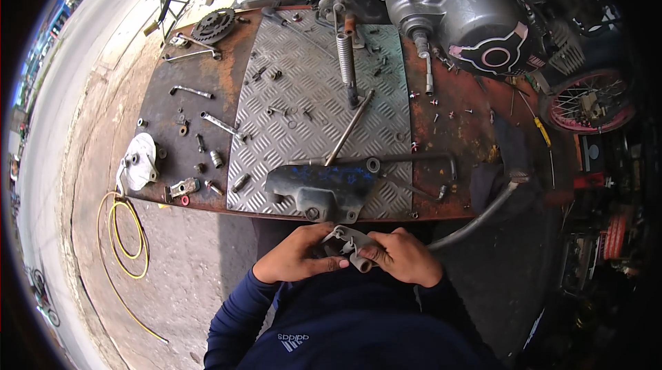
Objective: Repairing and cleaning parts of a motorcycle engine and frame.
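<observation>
Close to my body, just off the table's near edge, a small greyish metal bracket (357, 240) with a short tube end is held between both hands. My left hand (295, 257) grips its left side, fingers partly hidden behind it. From the other side my right hand (408, 257) pinches it, the thumb lying near the tube end. Right beyond the hands, a black plastic cover (321, 186) lies at the table's edge. A long metal rod (349, 127) leans behind that cover, below a coil spring (345, 60).
The rusty table (186, 111) carries a tread-plate sheet (276, 118) with scattered bolts. At left lie wrenches (193, 92), a sprocket (214, 25) and a round metal plate (143, 162). A motorcycle engine (455, 11) overhangs the back right. A bent pipe (476, 222) juts out near my right arm.
</observation>
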Motion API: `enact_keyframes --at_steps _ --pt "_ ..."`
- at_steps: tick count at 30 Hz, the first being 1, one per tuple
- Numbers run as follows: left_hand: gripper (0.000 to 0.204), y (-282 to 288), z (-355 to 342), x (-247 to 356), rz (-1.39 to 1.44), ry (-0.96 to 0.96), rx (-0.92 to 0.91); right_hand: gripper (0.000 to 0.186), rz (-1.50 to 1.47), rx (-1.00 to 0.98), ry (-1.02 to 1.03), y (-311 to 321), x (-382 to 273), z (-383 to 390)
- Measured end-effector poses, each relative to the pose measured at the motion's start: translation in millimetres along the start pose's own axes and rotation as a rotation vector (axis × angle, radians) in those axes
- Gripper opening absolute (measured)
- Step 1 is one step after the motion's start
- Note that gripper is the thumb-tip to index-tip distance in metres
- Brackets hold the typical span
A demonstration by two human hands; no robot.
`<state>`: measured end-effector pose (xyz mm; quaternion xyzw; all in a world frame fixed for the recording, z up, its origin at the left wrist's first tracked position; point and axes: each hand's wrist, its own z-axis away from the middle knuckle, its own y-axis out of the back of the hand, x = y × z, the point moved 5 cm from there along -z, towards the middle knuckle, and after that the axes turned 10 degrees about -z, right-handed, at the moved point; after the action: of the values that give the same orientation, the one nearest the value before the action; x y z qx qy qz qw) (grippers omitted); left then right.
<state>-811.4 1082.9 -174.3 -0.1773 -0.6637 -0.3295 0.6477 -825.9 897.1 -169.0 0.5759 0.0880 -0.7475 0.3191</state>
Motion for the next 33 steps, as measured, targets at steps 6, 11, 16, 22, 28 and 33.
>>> enact_keyframes --at_steps 6,11,16,22,28,33 --pt "0.032 -3.3 -7.7 -8.2 0.235 0.187 -0.11 0.051 0.195 0.034 0.006 15.8 -9.0 0.3" --pt "0.026 0.7 -13.2 -4.8 0.296 0.26 -0.205 0.053 0.186 -0.029 0.098 21.2 -10.0 -5.4" --pt "0.027 -0.8 -14.0 -6.1 0.39 0.296 -0.333 0.053 0.138 -0.103 0.144 19.8 -5.2 -9.4" --pt "0.024 -3.1 -24.4 -1.8 0.299 0.25 -0.376 0.054 0.085 -0.154 0.126 20.0 1.1 -12.0" --pt "0.024 2.6 -26.3 3.9 0.327 0.31 -0.354 0.052 0.037 -0.116 0.145 19.6 1.7 -11.7" --pt "0.026 7.0 -21.9 -0.7 0.322 0.283 -0.301 0.051 0.03 -0.065 0.162 19.2 0.6 -10.0"
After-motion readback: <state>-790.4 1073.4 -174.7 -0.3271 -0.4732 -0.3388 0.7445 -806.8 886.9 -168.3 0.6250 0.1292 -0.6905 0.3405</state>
